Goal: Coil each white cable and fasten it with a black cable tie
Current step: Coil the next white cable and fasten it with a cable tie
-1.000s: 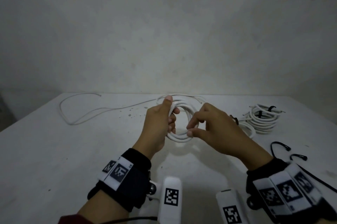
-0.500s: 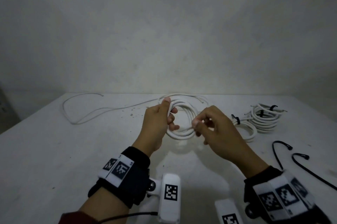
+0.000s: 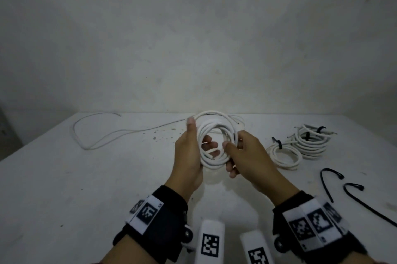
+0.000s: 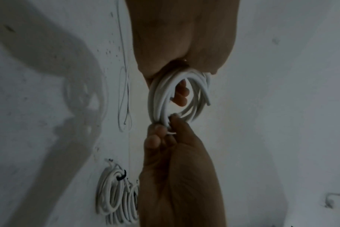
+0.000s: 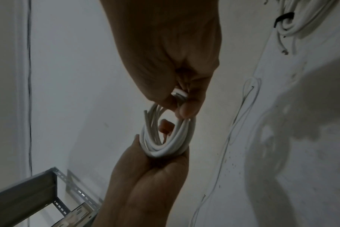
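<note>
A white cable coil (image 3: 214, 129) is held upright above the table between both hands. My left hand (image 3: 194, 139) grips its left side, thumb on the outside and fingers through the loop. My right hand (image 3: 233, 156) holds the right side with thumb and curled fingers. In the left wrist view the coil (image 4: 163, 98) shows a free end sticking out beside my left hand (image 4: 180, 46), with the right hand (image 4: 171, 138) below. The right wrist view shows the coil (image 5: 171, 138) between right hand (image 5: 177, 69) and left hand (image 5: 145, 176). Two black cable ties (image 3: 328, 180) lie loose at the right.
A loose white cable (image 3: 96, 141) snakes over the table's far left and runs behind the coil. Two tied white coils (image 3: 311, 143) lie at the far right. A wall rises behind the table (image 3: 64, 188). A metal frame (image 5: 39, 192) shows below the table edge.
My right hand has gone from pinching a strand at the coil's lower right to holding the coil's right side. The left hand keeps its grip in about the same place.
</note>
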